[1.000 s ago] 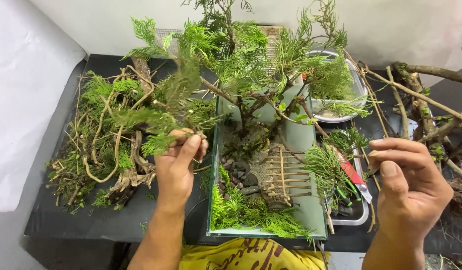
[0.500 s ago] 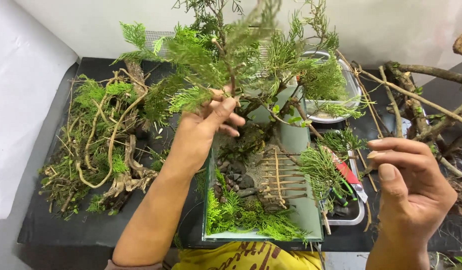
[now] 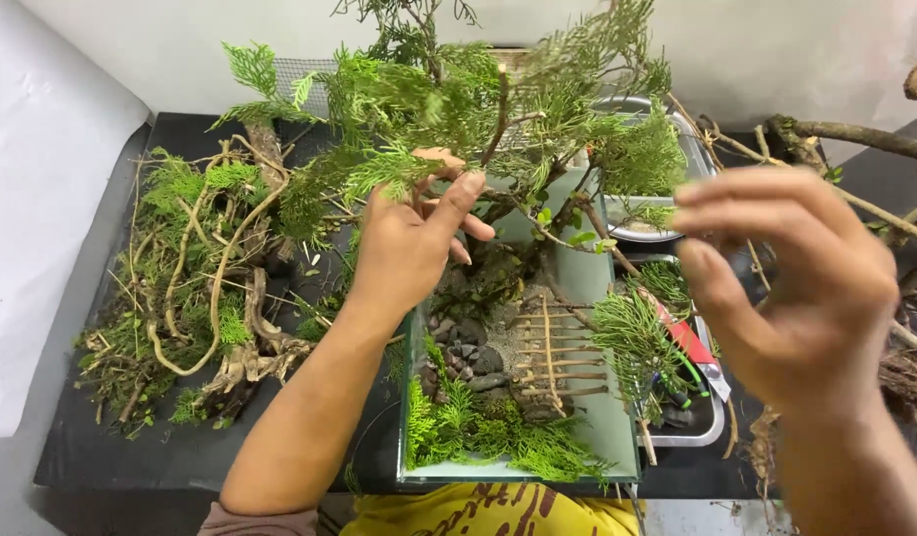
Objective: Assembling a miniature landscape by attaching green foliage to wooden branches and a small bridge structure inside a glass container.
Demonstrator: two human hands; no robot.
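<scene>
A small tree (image 3: pixel 498 89) with feathery green foliage stands in a rectangular glass tank (image 3: pixel 617 417). My left hand (image 3: pixel 409 248) reaches into its lower branches, thumb and fingers closed around a thin branch. On the tank floor lie dark stones (image 3: pixel 468 357), a little twig fence (image 3: pixel 548 357) and green moss (image 3: pixel 478 427) along the front. My right hand (image 3: pixel 786 288) hovers blurred above the tank's right side, fingers loosely curved and apart, holding nothing.
A tangle of roots and green sprigs (image 3: pixel 210 288) lies on the black table (image 3: pixel 131 457) at left. Right of the tank are a metal tray (image 3: pixel 711 417) with a red-handled tool (image 3: pixel 687 342), a metal bowl (image 3: pixel 627 223) and bare branches (image 3: pixel 855 134).
My left hand rose from the tank's left edge into the tree's branches and took hold there. My right hand lifted from low at the right to higher over the tray.
</scene>
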